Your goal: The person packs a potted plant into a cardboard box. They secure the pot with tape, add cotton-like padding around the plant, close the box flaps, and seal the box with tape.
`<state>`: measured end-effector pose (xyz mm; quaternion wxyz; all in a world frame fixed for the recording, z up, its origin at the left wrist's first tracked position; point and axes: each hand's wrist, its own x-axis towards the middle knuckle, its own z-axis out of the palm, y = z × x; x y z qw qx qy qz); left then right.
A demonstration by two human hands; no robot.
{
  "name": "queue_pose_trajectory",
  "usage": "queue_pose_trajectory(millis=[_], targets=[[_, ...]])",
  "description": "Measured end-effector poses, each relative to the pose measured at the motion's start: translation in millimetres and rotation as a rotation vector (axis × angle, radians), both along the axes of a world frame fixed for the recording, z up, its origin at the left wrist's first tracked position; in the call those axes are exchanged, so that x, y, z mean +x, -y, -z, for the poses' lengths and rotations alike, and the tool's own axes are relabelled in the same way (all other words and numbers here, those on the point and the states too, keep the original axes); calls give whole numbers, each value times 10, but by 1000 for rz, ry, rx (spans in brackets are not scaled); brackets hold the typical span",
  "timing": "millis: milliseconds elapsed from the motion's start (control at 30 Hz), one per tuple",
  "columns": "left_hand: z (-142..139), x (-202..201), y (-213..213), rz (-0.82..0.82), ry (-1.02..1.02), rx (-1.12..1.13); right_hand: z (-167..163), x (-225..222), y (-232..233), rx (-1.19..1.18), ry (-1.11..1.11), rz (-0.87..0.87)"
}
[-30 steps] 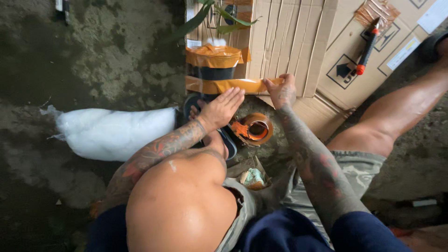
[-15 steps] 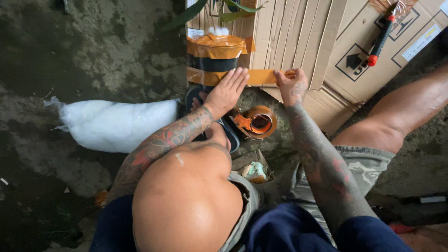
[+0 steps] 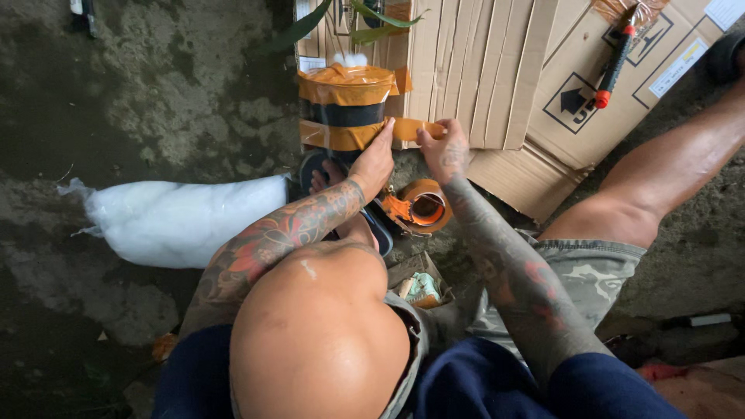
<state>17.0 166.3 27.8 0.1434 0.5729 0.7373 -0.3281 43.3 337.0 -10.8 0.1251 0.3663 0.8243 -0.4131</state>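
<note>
- Pressing flat against the side of a wrapped bundle (image 3: 345, 109), the left hand (image 3: 374, 164) had its fingers stretched out and together, closed on nothing, with the palm on the lower orange band.
- The right hand (image 3: 444, 151) pinched a strip of orange tape (image 3: 410, 128) between thumb and fingertips, the grip closed tight on the strip's free end.
- The tape strip ran level, its long axis going from the bundle's side toward the right hand, with one end stuck on the bundle just above the left hand's fingertips.
- The bundle stood upright on the concrete floor (image 3: 147, 109), near the far edge of the view, with its long axis vertical and its top toward the green leaves (image 3: 365, 19) above it.
- It looked wrapped in glossy orange tape at top and bottom, with a dark band between, and a bit of white stuffing showed at its top.
- An orange tape dispenser (image 3: 419, 208) with its roll lay on the floor just below the right hand, near the person's foot.
- Flattened cardboard (image 3: 481, 70) lay beside the bundle on the right, and a red-and-black tool (image 3: 613, 66) rested on it.
- A white plastic bag (image 3: 178, 221) lay on the floor to the left, beside the left forearm.
</note>
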Motion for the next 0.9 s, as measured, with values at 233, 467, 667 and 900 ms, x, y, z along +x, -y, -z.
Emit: queue_pose_trajectory(millis=[233,467,667,900], targets=[[124,-81,-168,19,144,-152,23,-182,96,122,133,-108],[399,-36,-115,-49,-12,32,117,-332,-135,102,205,-208],[434,-30,-17,-97,-90,163,-103,-417,-319,302,455,-265],[76,-72,-29,-94,-101,324,30,-294,-359,482,32,-405]])
